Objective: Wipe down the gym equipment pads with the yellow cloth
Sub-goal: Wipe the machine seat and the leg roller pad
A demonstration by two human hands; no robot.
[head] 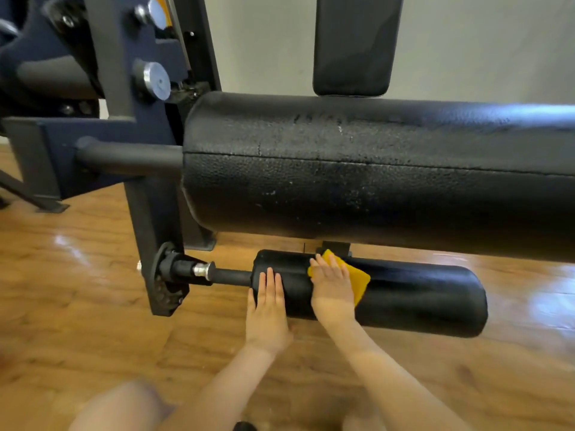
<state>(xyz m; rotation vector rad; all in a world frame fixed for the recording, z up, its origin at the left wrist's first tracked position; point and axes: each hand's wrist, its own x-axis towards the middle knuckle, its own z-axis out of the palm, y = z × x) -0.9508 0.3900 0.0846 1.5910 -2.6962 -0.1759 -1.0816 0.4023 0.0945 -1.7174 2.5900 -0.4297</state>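
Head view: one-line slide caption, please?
Right hand presses yellow cloth on lower roller pad; left hand steadies it.

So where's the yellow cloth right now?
In the head view, the yellow cloth lies low and central on the lower roller pad, pressed flat under the right hand.

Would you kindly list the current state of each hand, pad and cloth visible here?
Left hand: flat, fingers straight, resting on the lower roller pad's left end.
Right hand: flat, pressing the yellow cloth onto the pad.
Yellow cloth: folded, pinned under the right hand.
Lower roller pad: horizontal, glossy.
Upper roller pad: horizontal, untouched, surface scuffed and flaking.
Back pad: upright, untouched.
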